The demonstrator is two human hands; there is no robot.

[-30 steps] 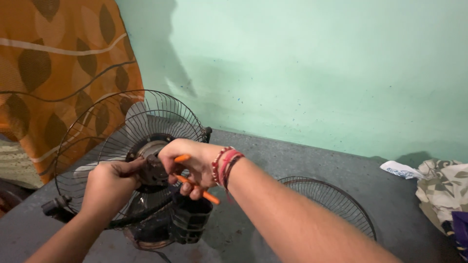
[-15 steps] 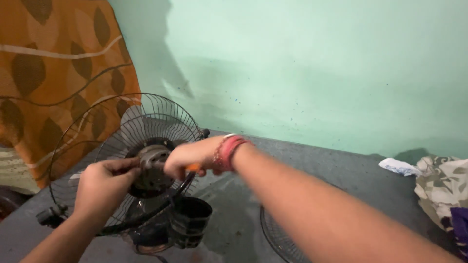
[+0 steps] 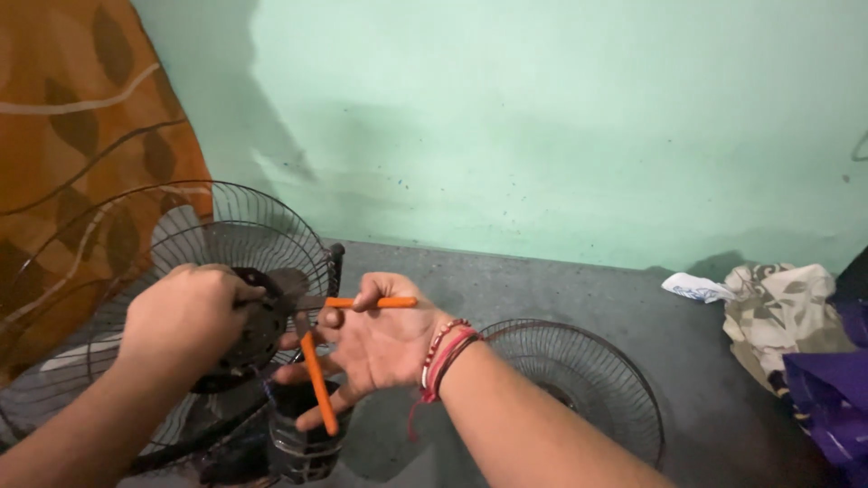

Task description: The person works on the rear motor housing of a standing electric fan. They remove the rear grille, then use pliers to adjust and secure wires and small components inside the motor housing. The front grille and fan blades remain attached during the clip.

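Note:
A fan's rear wire guard [image 3: 262, 230] stands upright at the left, with the dark motor housing [image 3: 303, 443] behind and below it. My left hand [image 3: 185, 316] is closed on the round black hub [image 3: 258, 330] at the guard's centre. My right hand [image 3: 384, 343], palm up with red bangles at the wrist, holds pliers with orange handles [image 3: 316, 380]. The handles are spread apart, one pointing right and one pointing down. The jaws reach toward the hub and are hidden behind my fingers.
A second wire fan guard [image 3: 579, 380] lies flat on the grey floor to the right of my arm. A patterned cloth [image 3: 782, 312], white paper [image 3: 692, 287] and purple fabric [image 3: 827, 389] lie at the far right. A pale green wall stands behind; an orange curtain [image 3: 63, 136] hangs at left.
My right hand has turned palm up and the pliers' orange handles have spread apart. The view has shifted, so the second guard on the floor shows more fully.

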